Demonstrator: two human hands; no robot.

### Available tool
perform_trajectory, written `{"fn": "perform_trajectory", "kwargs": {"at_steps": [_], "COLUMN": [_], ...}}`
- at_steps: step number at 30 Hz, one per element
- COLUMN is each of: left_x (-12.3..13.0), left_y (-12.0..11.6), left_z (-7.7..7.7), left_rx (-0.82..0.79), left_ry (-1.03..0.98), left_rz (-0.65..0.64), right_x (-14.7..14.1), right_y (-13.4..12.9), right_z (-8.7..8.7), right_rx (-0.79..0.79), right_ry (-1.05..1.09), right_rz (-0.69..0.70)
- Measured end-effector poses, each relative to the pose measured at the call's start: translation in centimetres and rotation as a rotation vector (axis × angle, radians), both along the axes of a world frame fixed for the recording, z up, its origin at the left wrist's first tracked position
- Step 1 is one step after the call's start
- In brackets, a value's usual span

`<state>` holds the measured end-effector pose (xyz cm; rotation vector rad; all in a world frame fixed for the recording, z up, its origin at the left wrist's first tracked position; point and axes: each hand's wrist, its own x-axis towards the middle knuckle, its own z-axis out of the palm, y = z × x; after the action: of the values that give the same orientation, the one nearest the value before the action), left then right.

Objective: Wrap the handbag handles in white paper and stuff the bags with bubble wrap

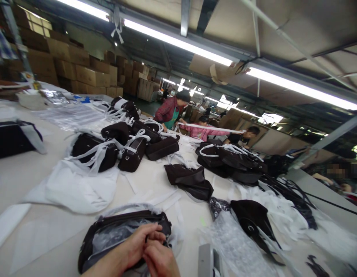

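A black handbag [87,246] lies in front of me with its top open, and clear plastic [109,236] shows inside. White wrapping covers its handle [129,207]. My left hand [142,236] is above the bag's right part, with fingers curled and closed. Against it, my right hand [162,257] is closed too, its fingertips pinched together. A small dark bit shows between the two hands, too little of it to name. Both hands hide part of the bag's right end.
Several black bags [132,154] with white-wrapped handles stand farther back, and more bags [230,159] are piled at right. Bubble wrap [236,242], a grey metal box-like object [205,261] and a white cloth bag [80,188] lie nearby. Other people [172,109] work beyond the table.
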<state>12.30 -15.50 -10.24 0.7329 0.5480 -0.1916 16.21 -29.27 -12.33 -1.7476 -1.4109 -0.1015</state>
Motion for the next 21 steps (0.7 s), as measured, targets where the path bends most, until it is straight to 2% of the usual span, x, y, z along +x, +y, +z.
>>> {"fn": "perform_trajectory", "kwargs": {"at_steps": [1, 2, 4, 5, 6, 9, 14, 18, 21], "left_x": [0.0, 0.0, -0.2, -0.3, -0.3, -0.4, -0.3, -1.1, -2.6], "left_y": [-0.2, -0.3, -0.4, -0.4, -0.5, -0.7, -1.1, 0.3, 3.1], "left_z": [0.0, 0.0, 0.0, -0.1, -0.1, -0.2, -0.6, -1.4, -1.6], "left_rx": [0.0, 0.016, 0.066, 0.093, 0.121, 0.146, 0.08, 0.11, 0.303], "left_ry": [0.004, -0.007, -0.027, -0.023, -0.016, -0.001, -0.06, -0.071, 0.018], "left_rz": [0.02, 0.022, -0.004, -0.017, -0.021, -0.024, -0.014, -0.017, -0.035], "right_x": [0.4, 1.2, 3.7, 5.1, 6.4, 8.6, 8.4, 8.9, 10.5], "right_y": [-0.3, -0.8, -1.5, -1.6, -1.4, 0.2, 2.8, 2.1, 0.2], "right_z": [-0.6, -1.2, -2.5, -3.1, -3.7, -5.3, -7.2, -8.0, -8.1], "right_rx": [0.007, 0.008, -0.02, -0.053, -0.088, -0.182, -0.277, -0.344, -0.381], "right_ry": [0.113, 0.25, 0.484, 0.542, 0.568, 0.563, 0.458, 0.304, 0.156], "right_rz": [-0.071, -0.202, -0.524, -0.649, -0.71, -0.697, -0.698, -0.713, -0.737]}}
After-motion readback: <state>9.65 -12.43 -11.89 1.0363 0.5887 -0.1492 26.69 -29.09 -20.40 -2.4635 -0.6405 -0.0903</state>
